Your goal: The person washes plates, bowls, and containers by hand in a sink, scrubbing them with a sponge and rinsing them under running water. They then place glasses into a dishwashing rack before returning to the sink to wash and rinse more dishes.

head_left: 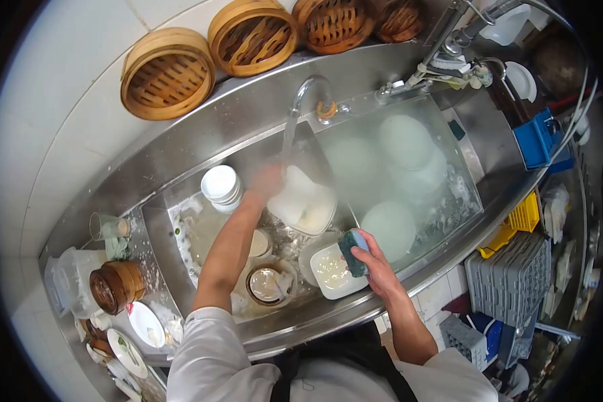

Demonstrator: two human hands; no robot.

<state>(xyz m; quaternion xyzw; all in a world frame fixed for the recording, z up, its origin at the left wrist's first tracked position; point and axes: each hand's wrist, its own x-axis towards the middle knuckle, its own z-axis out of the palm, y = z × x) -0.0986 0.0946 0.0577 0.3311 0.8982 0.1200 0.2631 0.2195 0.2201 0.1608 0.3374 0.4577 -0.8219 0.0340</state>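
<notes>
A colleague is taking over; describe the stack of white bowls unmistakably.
Find the steel sink's left basin, with the running faucet. The stack stands left of the left hand: round bowls piled, unlike the single squarish dish near the right hand.

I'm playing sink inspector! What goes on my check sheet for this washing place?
Surface: steel sink, wet, with foam and cloudy water.
Things: sponge, white dish below running tap, stacked bowls, sunken plates.
Clutter: used plates crowd the left end.
Hands: right hand grips the sponge; left hand at the white dish, grip unclear.
Cables: thin pale lines at right, cable or hose unclear.
Surroundings: bamboo steamers along the back, grey racks and a yellow basket at right.
</notes>
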